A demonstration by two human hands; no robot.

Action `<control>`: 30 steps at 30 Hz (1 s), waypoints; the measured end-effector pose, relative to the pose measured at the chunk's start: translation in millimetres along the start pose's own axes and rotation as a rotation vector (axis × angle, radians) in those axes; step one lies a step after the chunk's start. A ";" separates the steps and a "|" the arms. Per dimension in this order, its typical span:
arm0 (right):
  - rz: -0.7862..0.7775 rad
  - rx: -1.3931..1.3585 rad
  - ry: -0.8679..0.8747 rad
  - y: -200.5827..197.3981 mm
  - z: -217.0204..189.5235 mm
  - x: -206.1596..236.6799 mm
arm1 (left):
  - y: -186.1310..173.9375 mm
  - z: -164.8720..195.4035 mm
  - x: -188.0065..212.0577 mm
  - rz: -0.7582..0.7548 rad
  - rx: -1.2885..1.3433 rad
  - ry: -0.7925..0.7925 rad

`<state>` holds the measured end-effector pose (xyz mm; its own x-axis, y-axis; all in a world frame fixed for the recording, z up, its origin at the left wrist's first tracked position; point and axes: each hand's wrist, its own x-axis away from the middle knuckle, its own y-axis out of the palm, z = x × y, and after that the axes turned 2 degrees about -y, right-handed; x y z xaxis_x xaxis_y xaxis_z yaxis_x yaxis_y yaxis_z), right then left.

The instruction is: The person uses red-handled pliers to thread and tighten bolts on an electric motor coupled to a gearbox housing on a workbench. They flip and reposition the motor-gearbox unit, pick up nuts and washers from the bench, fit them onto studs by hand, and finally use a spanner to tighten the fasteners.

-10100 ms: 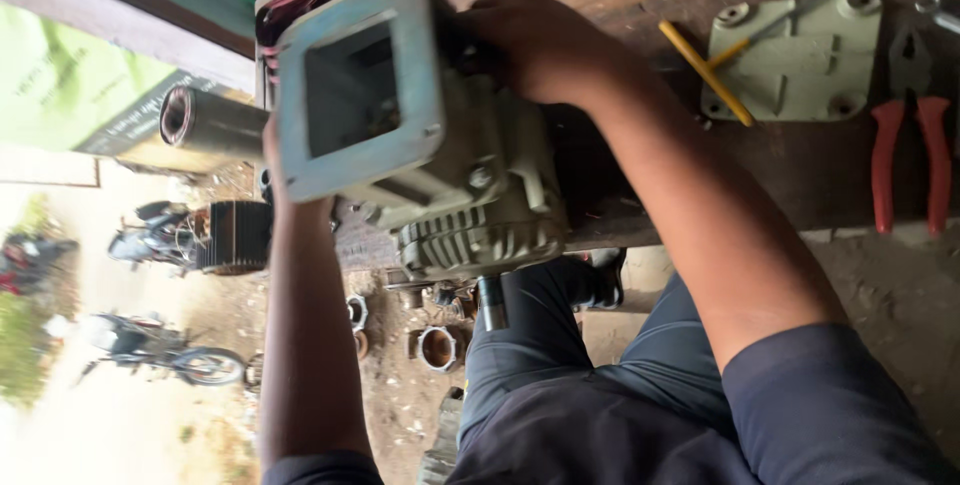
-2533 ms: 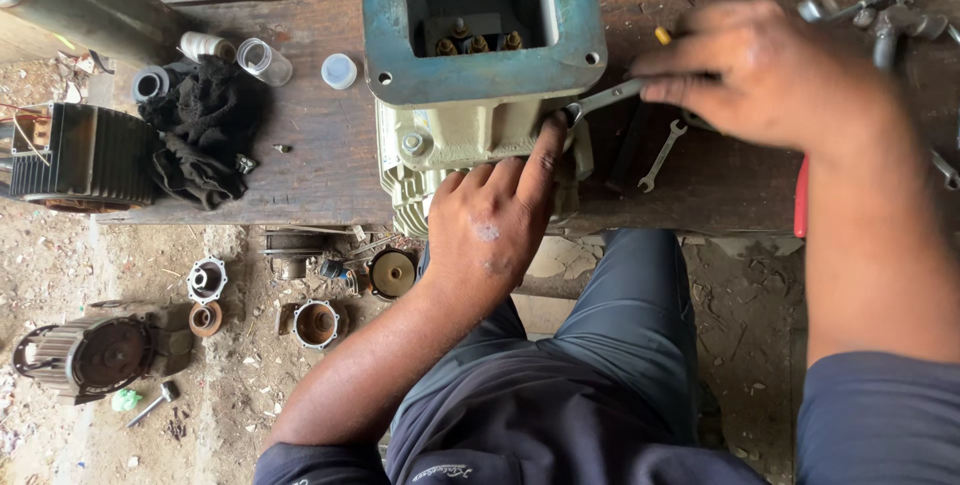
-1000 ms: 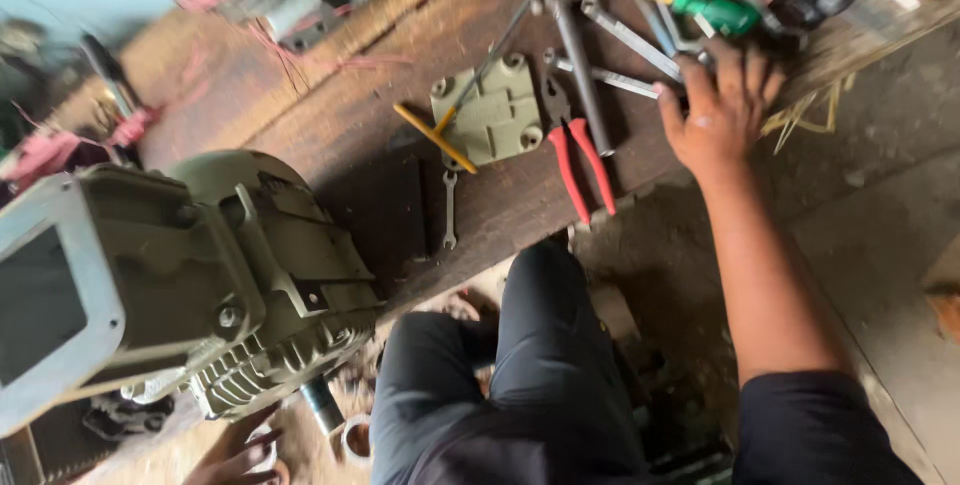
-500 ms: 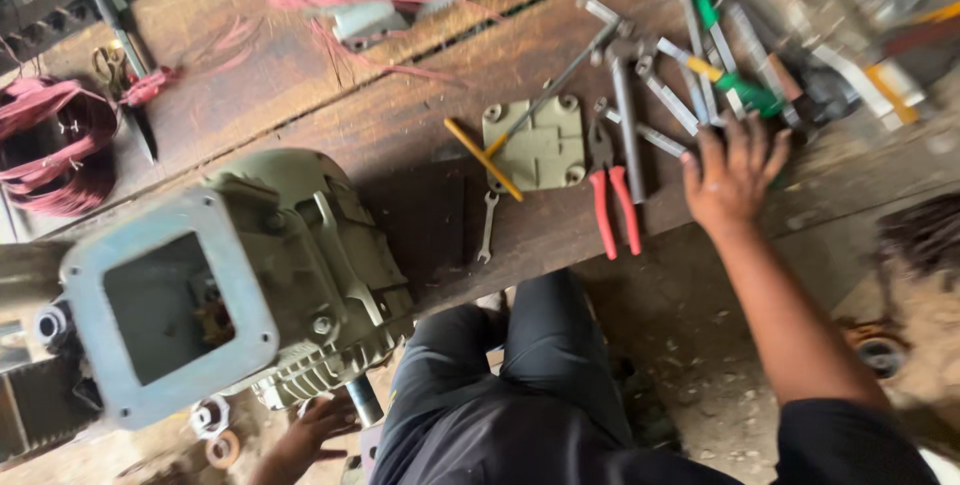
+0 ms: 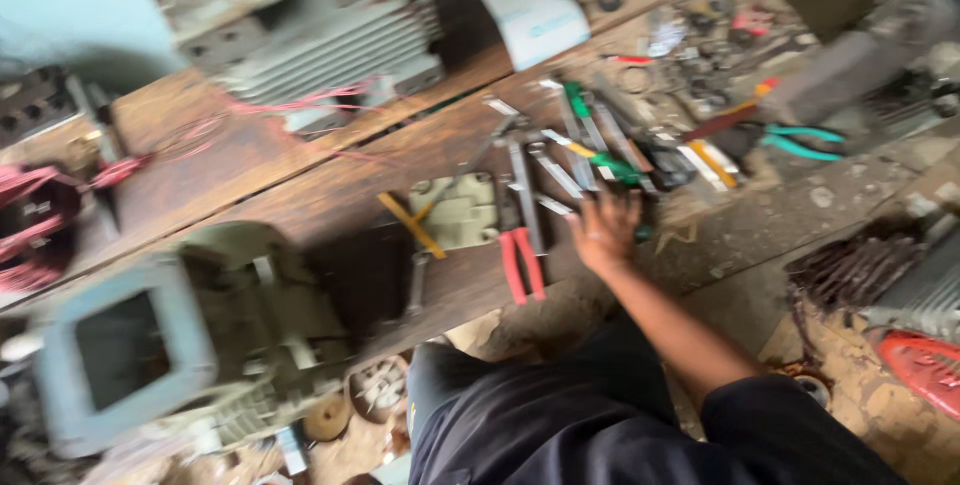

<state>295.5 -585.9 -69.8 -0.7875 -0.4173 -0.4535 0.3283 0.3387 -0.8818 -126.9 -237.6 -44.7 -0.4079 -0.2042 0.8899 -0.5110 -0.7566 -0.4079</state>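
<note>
wooden counter (image 5: 300, 185): my right hand (image 5: 603, 235), grip spread wide and holding nothing, beside the red pliers (image 5: 521, 263); no tool picked yet; left hand unseen; motor housing (image 5: 190, 335) still open.

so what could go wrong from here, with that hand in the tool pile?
1. The right hand reaches with spread fingers into crowded loose spanners and red-handled pliers near the bench edge; a nudge could knock some off.
2. The grey motor housing sits at the wooden bench edge with no hand visibly steadying it; it may tip toward the person's legs.
3. The view is blurred, so a wrong tool could get grabbed.
</note>
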 end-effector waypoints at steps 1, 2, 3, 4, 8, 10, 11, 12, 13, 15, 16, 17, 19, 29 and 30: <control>-0.162 -0.115 0.104 -5.5 -3.7 -4.0 | 9.5 33.0 1.4 0.002 -0.099 0.050; -0.317 -0.230 0.202 -12.2 -5.1 -7.3 | 17.8 73.7 0.7 0.023 -0.195 0.103; -0.247 -0.270 0.114 -21.0 -4.1 -7.6 | 27.7 119.4 1.4 0.087 -0.270 0.163; -0.215 -0.349 0.030 -31.2 0.6 -5.9 | 33.9 171.3 -1.5 0.162 -0.353 0.215; 0.105 -0.614 -0.538 -104.5 86.3 37.7 | 46.4 414.5 -1.1 0.584 -0.482 0.536; 0.195 -0.613 -0.569 -153.2 166.3 59.4 | 53.6 502.8 31.2 0.686 -0.466 0.779; 0.173 -0.601 -0.489 -173.1 210.3 61.1 | 53.6 540.4 50.0 0.719 -0.441 0.920; 0.136 -0.594 -0.410 -190.8 250.0 61.0 | 54.6 580.0 67.0 0.753 -0.404 1.059; 0.114 -0.589 -0.322 -205.7 290.5 54.3 | 43.3 620.0 80.1 0.929 -0.489 0.948; 0.126 -0.538 -0.155 -222.2 361.4 35.8 | 6.8 695.0 95.9 1.292 -0.821 0.924; 0.149 -0.484 -0.095 -229.5 394.2 28.4 | -3.8 741.7 90.7 1.332 -0.277 0.953; 0.188 -0.497 -0.110 -237.5 422.3 25.9 | -22.8 782.2 85.7 1.589 -0.260 1.361; 0.303 -0.498 -0.143 -250.8 483.3 23.8 | -29.4 864.8 60.1 1.168 -0.254 0.667; 0.156 -0.524 -0.119 -230.8 732.5 50.7 | -33.0 869.9 17.6 1.127 -0.265 0.310; 0.122 -0.545 -0.107 -227.7 750.3 53.5 | -34.5 868.5 13.0 1.106 -0.192 0.312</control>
<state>569.9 -1318.1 9.4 -0.6945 -0.4213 -0.5833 0.0748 0.7640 -0.6409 542.5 -753.6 158.5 -0.8576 -0.5121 -0.0486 0.1447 -0.1495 -0.9781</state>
